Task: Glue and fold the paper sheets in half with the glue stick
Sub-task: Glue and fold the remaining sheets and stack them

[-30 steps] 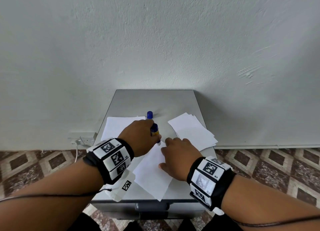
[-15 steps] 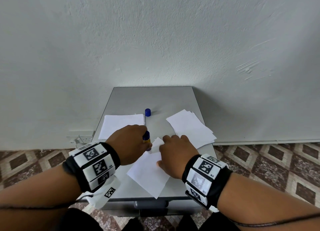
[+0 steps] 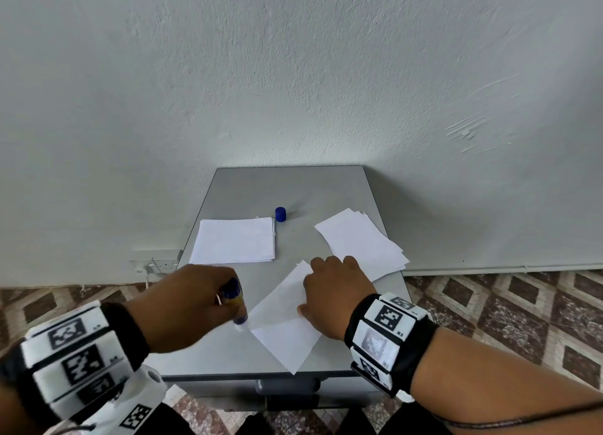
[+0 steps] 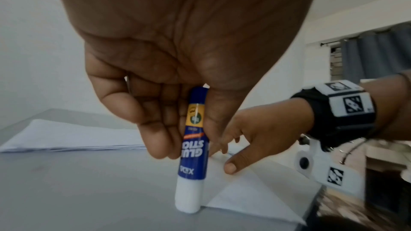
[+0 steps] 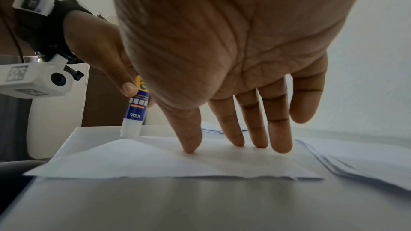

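Observation:
My left hand [image 3: 199,301] grips a blue and yellow glue stick [image 3: 235,301] [image 4: 193,148] [image 5: 136,108] upright, its white tip down on the table right at the left edge of a white paper sheet [image 3: 284,323] [image 5: 169,162]. That sheet lies skewed near the table's front edge. My right hand [image 3: 332,291] presses on it with straight fingertips [image 5: 239,140] and thumb. The sheet's near corner pokes over the table's front edge.
The small grey table [image 3: 287,190] stands against a white wall. A stack of white sheets [image 3: 235,245] lies at the left, another fanned stack [image 3: 362,242] at the right. The blue glue cap [image 3: 280,214] stands between them at the back. Patterned floor tiles surround the table.
My left hand has drawn the glue stick back toward me and to the left, from the sheet's far corner to its left edge. The right hand has stayed pressing on the sheet.

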Demonstrator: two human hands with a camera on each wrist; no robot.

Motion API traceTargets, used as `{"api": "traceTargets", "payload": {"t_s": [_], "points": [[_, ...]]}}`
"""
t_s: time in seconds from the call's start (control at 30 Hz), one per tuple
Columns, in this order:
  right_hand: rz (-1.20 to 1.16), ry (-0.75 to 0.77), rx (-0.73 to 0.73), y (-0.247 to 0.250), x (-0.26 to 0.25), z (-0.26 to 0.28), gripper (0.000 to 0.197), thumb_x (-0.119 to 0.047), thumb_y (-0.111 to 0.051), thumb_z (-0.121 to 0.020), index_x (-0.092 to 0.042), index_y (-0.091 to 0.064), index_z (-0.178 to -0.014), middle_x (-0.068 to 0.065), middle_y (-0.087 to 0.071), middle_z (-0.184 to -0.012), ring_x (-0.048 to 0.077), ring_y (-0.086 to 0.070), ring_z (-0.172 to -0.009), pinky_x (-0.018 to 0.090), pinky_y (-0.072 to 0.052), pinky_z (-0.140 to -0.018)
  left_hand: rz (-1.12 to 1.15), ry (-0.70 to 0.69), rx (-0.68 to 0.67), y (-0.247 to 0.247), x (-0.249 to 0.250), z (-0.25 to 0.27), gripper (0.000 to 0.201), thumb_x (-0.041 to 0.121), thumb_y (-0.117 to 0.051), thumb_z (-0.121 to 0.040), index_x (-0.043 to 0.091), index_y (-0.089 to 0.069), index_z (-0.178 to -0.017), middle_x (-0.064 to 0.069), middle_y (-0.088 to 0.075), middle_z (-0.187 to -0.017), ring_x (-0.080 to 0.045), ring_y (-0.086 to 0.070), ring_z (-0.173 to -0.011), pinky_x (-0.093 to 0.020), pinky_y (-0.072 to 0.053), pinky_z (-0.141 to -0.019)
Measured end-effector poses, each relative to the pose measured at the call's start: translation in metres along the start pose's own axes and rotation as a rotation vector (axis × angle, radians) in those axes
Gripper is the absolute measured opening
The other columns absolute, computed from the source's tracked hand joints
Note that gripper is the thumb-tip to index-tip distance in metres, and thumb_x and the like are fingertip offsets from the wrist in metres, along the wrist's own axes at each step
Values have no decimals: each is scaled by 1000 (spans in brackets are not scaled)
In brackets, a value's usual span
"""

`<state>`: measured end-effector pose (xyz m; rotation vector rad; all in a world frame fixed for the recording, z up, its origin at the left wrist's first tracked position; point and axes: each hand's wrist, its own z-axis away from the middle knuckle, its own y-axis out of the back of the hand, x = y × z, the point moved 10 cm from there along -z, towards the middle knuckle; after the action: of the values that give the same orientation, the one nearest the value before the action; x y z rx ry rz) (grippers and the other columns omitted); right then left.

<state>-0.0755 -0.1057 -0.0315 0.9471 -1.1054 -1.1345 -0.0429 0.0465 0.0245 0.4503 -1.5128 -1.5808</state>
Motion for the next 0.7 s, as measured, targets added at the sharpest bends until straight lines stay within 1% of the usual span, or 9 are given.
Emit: {"api": "traceTargets", "payload": {"t_s": [0.07,0.17,0.27,0.33,0.4,0.43,0.5,0.6,0.7], "points": [[3,-18,12,-1,2,2,39,-44,-40,-99,-18,-59,-119,5,-50,-124,26,-47,-113,41,-31,-95,203,62,102,25,-12,-4,11,37,-68,-87,27,-69,-84,22,-71,-75,1,-63,-65,-16,-50,-61],[-30,-50,64,1,7,10,39,-46,-42,-98,-16,-57,-117,6,-52,-120,27,-48,-109,40,-31,-91,734,182,319,53,-48,-14,14,18,-74,-86,7,-65,-88,-4,-77,-79,-20,-75,-76,-40,-60,-76],[-96,-24,159,10,6,19,43,-47,-45,-96,-14,-52,-124,8,-49,-123,29,-48,-110,42,-33,-91,985,174,326,51,-55,-36,10,7,-64,-91,6,-62,-100,-9,-77,-93,-27,-73,-94,-39,-56,-78],[-97,79,207,14,-8,24,40,-45,-52,-92,-14,-58,-117,7,-53,-116,29,-53,-102,42,-37,-85,987,116,286,45,-44,-56,23,14,-64,-90,18,-66,-113,-1,-77,-101,-22,-68,-100,-38,-51,-85],[-36,139,201,11,-19,27,34,-48,-71,-73,-18,-68,-90,3,-61,-92,25,-59,-79,38,-43,-69,922,101,278,39,-36,-76,22,20,-65,-90,26,-70,-111,5,-76,-103,-20,-66,-99,-40,-48,-92],[-44,132,215,10,-19,28,32,-48,-77,-62,-21,-68,-77,1,-61,-79,23,-58,-68,35,-44,-61,891,114,281,35,-35,-86,19,20,-65,-90,27,-71,-107,6,-76,-102,-19,-67,-98,-39,-49,-93],[-80,127,254,6,-19,28,33,-48,-82,-53,-22,-67,-67,-1,-58,-68,20,-55,-58,33,-43,-56,849,148,294,28,-36,-107,18,20,-71,-87,24,-70,-104,4,-76,-99,-18,-70,-97,-40,-55,-92],[-114,104,262,4,-17,29,34,-50,-81,-54,-23,-66,-68,-2,-57,-68,19,-54,-56,33,-43,-56,671,158,321,25,-33,-134,26,26,-77,-81,20,-65,-102,3,-73,-95,-16,-72,-85,-39,-59,-81],[-112,88,226,4,-17,30,30,-47,-70,-73,-20,-66,-83,1,-58,-81,23,-57,-70,37,-41,-67,389,130,345,26,-24,-154,29,35,-77,-79,22,-61,-100,9,-67,-92,-15,-63,-83,-28,-49,-65]]}}
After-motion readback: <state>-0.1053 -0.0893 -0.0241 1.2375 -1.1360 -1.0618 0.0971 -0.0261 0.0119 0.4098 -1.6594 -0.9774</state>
